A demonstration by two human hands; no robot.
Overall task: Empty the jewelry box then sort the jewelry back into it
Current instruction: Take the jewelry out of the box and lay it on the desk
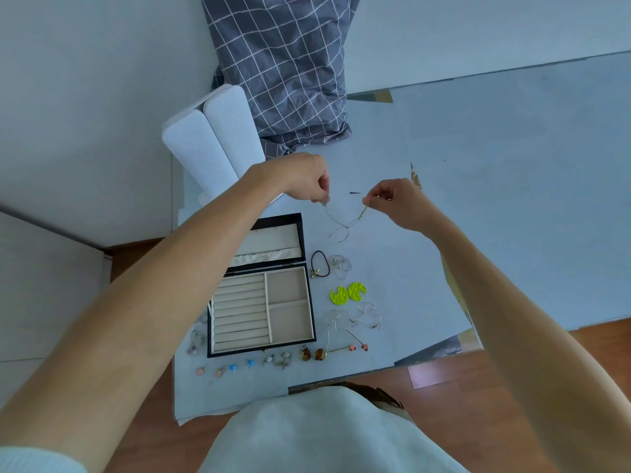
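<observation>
- While the open jewelry box (261, 303) lies emptied on the table (478, 206), a thin chain (343, 221) is held above it.
- One end is pinched by the left hand (300, 179), the other by the right hand (397, 201).

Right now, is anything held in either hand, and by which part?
Yes: a thin silver chain necklace, pinched near each end by the left hand and the right hand, its middle sagging above the table.

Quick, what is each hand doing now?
Left hand: closed, pinching one end of the thin silver chain.
Right hand: closed, pinching its other end.
</observation>
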